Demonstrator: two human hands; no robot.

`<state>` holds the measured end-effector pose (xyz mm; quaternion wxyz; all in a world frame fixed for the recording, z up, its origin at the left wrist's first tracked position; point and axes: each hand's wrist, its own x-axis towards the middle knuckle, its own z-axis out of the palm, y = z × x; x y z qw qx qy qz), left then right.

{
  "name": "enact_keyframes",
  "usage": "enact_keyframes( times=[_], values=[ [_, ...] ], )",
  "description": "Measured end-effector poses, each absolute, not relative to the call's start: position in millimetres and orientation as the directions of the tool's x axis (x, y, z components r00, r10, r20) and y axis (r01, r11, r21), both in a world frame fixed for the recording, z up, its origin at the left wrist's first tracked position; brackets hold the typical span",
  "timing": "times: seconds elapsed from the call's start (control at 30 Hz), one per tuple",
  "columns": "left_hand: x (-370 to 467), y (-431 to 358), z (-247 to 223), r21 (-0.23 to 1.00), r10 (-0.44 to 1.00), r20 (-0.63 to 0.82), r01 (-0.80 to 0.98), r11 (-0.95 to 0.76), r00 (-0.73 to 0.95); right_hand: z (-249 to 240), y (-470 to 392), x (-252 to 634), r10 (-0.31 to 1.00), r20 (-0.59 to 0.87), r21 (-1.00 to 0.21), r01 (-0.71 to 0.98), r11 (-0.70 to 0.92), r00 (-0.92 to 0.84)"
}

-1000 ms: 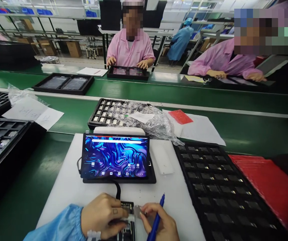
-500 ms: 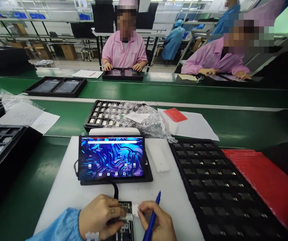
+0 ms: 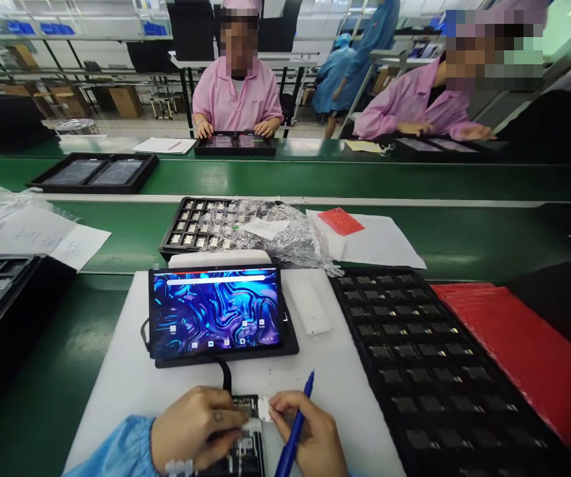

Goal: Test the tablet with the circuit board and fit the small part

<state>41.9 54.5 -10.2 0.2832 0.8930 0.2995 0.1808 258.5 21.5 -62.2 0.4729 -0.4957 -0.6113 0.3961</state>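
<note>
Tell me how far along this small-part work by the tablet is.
Done: tablet is lit, its cable runs to the small board. In hand: left hand steadies the board; right hand, holding a blue pen, pinches a small white part. Left: black tray holds many parts.

This is an electronics assembly line in a factory. A long green conveyor belt (image 3: 315, 179) crosses the view from nine to three o'clock, with workers in pink smocks (image 3: 237, 99) seated at twelve and one o'clock over black trays (image 3: 234, 144). On the white bench (image 3: 116, 371) a lit tablet (image 3: 216, 313) stands at the centre, compartmented black trays of small parts (image 3: 415, 358) lie at three and nine o'clock, and racks and cartons (image 3: 124, 101) fill the background at eleven.
</note>
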Motion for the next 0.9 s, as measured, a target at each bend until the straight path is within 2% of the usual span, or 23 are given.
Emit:
enact_keyframes(
  times=[0.1,0.27,0.37,0.63,0.73,0.9],
  values=[
    [42.7,53.8,-10.3,0.591,0.623,0.139,0.44,-0.676,0.77,-61.8,21.4,258.6,0.981,0.184,-0.957,0.218,0.192,-0.058],
    [47.6,52.3,-11.9,0.454,0.593,0.166,0.472,-0.756,0.788,-59.1,20.5,258.2,0.984,0.174,-0.955,0.237,0.181,-0.048],
    [50.6,52.4,-11.5,0.413,0.593,0.182,0.487,-0.77,0.784,-58.8,20.5,258.0,0.984,0.172,-0.949,0.26,0.178,-0.047],
    [54.6,50.9,-10.6,0.454,0.623,0.143,0.508,-0.731,0.769,-57.5,22.5,259.2,0.977,0.198,-0.927,0.307,0.214,-0.084],
    [56.3,49.9,-10.9,0.444,0.642,0.198,0.516,-0.733,0.741,-59.9,20.9,257.9,0.978,0.189,-0.933,0.296,0.206,-0.084],
    [55.1,52.6,-13.7,0.437,0.617,0.329,0.464,-0.771,0.715,-72.6,17.1,250.6,0.971,0.23,-0.939,0.276,0.203,0.068]
  ],
)
